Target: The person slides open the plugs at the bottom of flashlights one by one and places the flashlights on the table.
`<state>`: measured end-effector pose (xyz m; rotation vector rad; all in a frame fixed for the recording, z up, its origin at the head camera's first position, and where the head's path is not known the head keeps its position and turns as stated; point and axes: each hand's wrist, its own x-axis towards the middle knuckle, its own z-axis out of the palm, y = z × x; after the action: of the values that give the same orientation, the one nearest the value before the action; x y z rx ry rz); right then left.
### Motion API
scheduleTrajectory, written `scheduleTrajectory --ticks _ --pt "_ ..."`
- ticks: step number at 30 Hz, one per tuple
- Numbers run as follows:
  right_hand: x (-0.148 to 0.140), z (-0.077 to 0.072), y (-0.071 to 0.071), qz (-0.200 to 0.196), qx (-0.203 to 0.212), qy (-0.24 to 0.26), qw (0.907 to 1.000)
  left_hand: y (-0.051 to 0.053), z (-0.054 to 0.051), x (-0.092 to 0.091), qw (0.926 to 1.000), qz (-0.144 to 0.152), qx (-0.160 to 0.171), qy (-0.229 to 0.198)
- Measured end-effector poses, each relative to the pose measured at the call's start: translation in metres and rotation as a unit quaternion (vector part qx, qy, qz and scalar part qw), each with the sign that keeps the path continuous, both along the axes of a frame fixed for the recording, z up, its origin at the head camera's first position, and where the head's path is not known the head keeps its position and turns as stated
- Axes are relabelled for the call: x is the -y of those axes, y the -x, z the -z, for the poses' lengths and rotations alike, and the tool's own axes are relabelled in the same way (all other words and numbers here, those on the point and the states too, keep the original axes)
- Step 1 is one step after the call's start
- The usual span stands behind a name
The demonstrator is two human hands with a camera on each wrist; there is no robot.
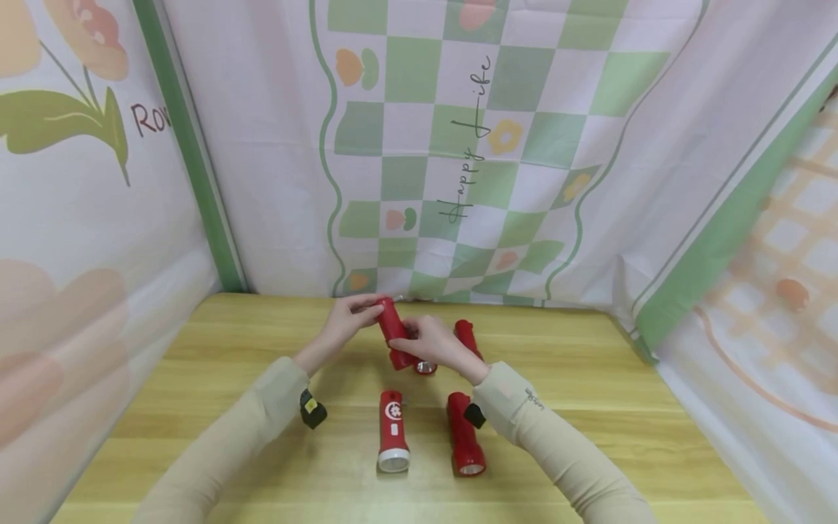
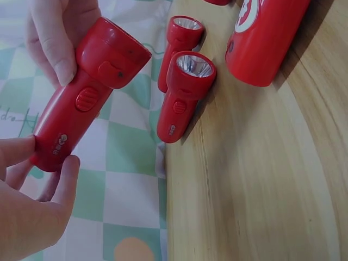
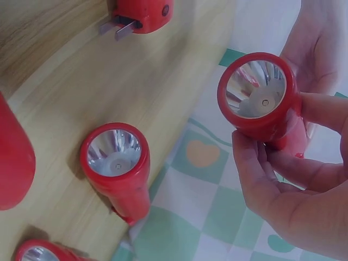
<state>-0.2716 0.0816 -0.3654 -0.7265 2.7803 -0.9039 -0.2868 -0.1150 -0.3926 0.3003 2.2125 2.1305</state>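
Both hands hold one red flashlight (image 1: 390,320) above the far part of the table. My left hand (image 1: 347,316) pinches its tail end between thumb and fingers. Near the lamp head, my right hand (image 1: 435,342) grips it with thumb and fingers. The left wrist view shows a ribbed switch (image 2: 87,99) on its body. In the right wrist view its reflector (image 3: 255,89) faces the camera. Just beneath, a second red flashlight (image 1: 425,367) lies partly hidden by the right hand. Another red flashlight (image 1: 465,335) lies beyond the right wrist.
Nearer on the wooden table (image 1: 229,451) lie a red flashlight with a white rim (image 1: 393,422) and an all-red one (image 1: 465,437) by the right forearm. Metal plug prongs (image 3: 125,30) stick out of one flashlight. Patterned cloth (image 1: 458,145) hangs behind the table.
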Motion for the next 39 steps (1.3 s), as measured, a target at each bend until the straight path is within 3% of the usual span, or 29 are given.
scheduleTrajectory --ticks 8,25,39 --pt "0.006 0.000 0.001 0.004 -0.002 -0.005 1.0000 0.003 0.000 0.005 0.9999 0.005 -0.005 0.010" --pt "0.017 -0.003 0.006 0.015 0.053 -0.002 0.9985 0.008 -0.004 0.020 0.9991 0.032 0.010 0.026" --pt "0.028 0.001 0.013 0.021 0.091 -0.002 0.9956 0.022 0.001 0.028 0.9970 0.031 0.058 0.041"
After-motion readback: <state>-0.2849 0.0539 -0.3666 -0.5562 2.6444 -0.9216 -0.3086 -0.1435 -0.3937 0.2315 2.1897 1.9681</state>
